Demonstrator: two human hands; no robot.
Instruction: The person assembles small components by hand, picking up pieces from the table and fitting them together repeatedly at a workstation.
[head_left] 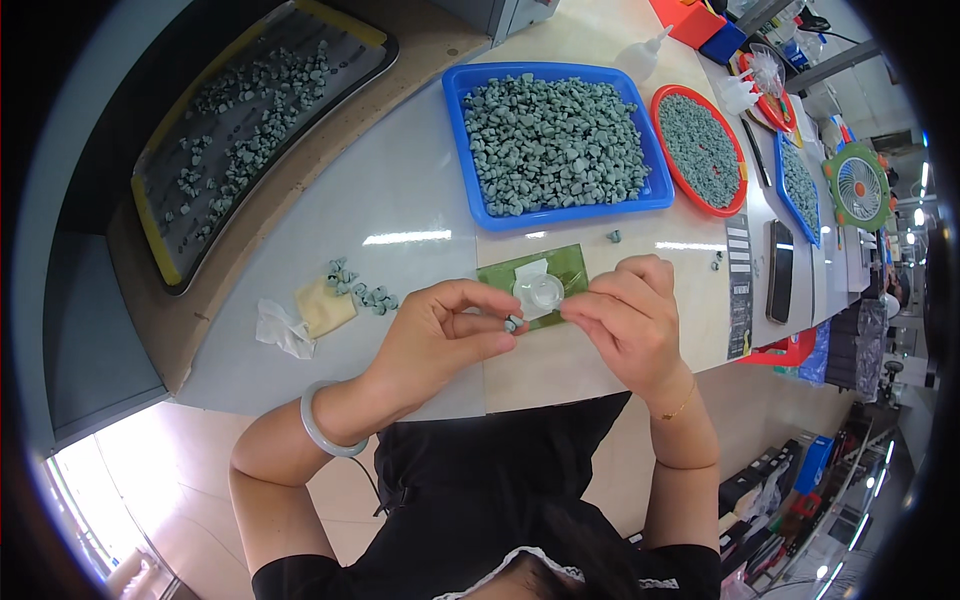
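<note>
My left hand [440, 325] pinches a small grey-green piece [513, 324] between thumb and fingers, low over the table. Just right of it, my right hand [632, 325] has its fingertips pressed together; anything between them is too small or hidden to make out. Between the two hands lies a green mat [570, 262], partly covered by clear film and a white scrap. A small round clear dish [545, 291] sits on it. Left of my left hand, several loose grey-green pieces [375, 298] lie beside a folded yellowish cloth [325, 306] and a crumpled white tissue [284, 328].
Beyond my hands stands a blue tray [458, 120] heaped with similar pieces, with a round red tray [738, 150] beside it. Further right are a phone [780, 271], another blue tray [814, 222] and a green fan [857, 187]. A dark yellow-edged tray [150, 215] occupies the left shelf.
</note>
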